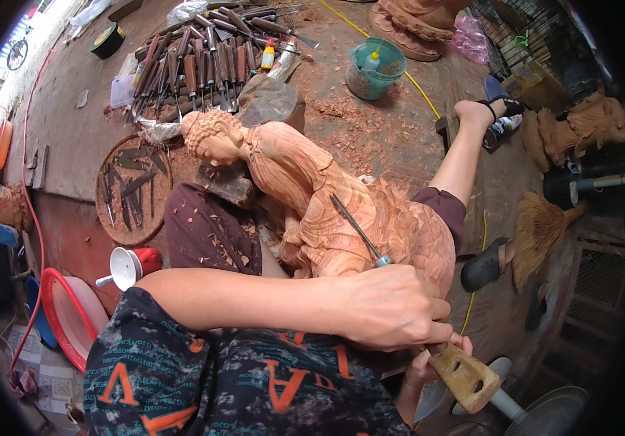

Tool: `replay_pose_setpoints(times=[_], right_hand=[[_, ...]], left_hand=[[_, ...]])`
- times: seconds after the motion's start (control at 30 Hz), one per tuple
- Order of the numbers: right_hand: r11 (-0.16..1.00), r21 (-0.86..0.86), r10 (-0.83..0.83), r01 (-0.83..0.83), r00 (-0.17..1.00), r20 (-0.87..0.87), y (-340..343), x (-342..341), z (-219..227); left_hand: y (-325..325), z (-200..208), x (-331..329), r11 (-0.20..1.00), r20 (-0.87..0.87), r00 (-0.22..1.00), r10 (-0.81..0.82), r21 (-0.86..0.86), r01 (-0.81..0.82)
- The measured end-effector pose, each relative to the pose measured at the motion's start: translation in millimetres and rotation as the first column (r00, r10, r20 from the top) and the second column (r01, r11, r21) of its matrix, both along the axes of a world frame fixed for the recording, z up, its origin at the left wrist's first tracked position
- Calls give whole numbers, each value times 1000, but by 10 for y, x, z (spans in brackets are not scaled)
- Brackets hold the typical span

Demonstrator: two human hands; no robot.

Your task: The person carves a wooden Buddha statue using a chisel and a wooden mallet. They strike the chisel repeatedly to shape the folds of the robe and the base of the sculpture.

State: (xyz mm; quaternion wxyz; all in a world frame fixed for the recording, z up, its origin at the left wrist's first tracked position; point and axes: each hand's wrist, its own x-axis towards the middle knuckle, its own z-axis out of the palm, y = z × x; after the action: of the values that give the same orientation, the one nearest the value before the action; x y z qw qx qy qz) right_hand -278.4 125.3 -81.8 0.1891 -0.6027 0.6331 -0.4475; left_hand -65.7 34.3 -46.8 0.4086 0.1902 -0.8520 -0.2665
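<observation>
A carved reddish wooden statue (294, 163) of a robed figure with curled hair lies across my lap, its head toward the far left. My left hand (392, 309) is closed around the handle of a carving chisel (356, 227), whose dark shaft lies over the statue's robe. Most of that handle is hidden under the hand. Beyond the left fingers, my right hand (418, 372) shows only in part, curled by a worn wooden mallet (466, 379) with two dark dents. The mallet's grip end is hidden between the hands.
Many carving tools (207, 62) lie piled at the far side. A round tray (134, 231) of blades sits left, near a white-and-red cup (132, 266). A teal bucket (372, 78) holds a bottle. A straw broom (538, 236) and another carving (581, 127) stand right. Wood chips litter the floor.
</observation>
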Motion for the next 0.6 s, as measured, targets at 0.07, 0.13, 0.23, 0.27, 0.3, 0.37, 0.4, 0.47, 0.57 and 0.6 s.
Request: replay_pose_setpoints(times=[0.07, 0.13, 0.23, 0.27, 0.3, 0.37, 0.4, 0.47, 0.57, 0.6], right_hand=[[996, -64, -49, 55, 995, 88, 0, -13, -158], [994, -84, -58, 65, 994, 92, 34, -94, -266], [1000, 7, -26, 26, 999, 37, 57, -231, -309], [1000, -7, -28, 28, 999, 35, 54, -262, -350], [1000, -16, -26, 27, 999, 22, 53, -278, -373], [999, -29, -15, 15, 1000, -5, 72, -313, -405], [1000, -16, -27, 27, 999, 35, 68, -320, -410], [998, 19, -65, 65, 998, -13, 62, -354, -463], [998, -19, -63, 64, 997, 54, 9, -277, -393], [999, -7, -39, 40, 986, 162, -24, -217, -279]], left_hand=[[-7, -17, -24, 1000, -8, 1000, 27, -9, -27], [-20, -4, -35, 1000, -4, 1000, 31, -3, -31], [-24, -30, -53, 999, -27, 998, 49, -9, -49], [-26, -33, -58, 998, -37, 998, 53, -17, -54], [-24, -28, -60, 998, -37, 998, 57, -10, -58], [-17, -19, -56, 998, -36, 997, 70, 9, -70], [-20, -19, -60, 997, -45, 996, 78, 9, -78], [-35, -22, -85, 996, -66, 994, 90, 9, -89], [-51, -33, -98, 994, -57, 992, 111, 0, -111], [-49, -32, -97, 993, -49, 992, 115, 0, -115]])
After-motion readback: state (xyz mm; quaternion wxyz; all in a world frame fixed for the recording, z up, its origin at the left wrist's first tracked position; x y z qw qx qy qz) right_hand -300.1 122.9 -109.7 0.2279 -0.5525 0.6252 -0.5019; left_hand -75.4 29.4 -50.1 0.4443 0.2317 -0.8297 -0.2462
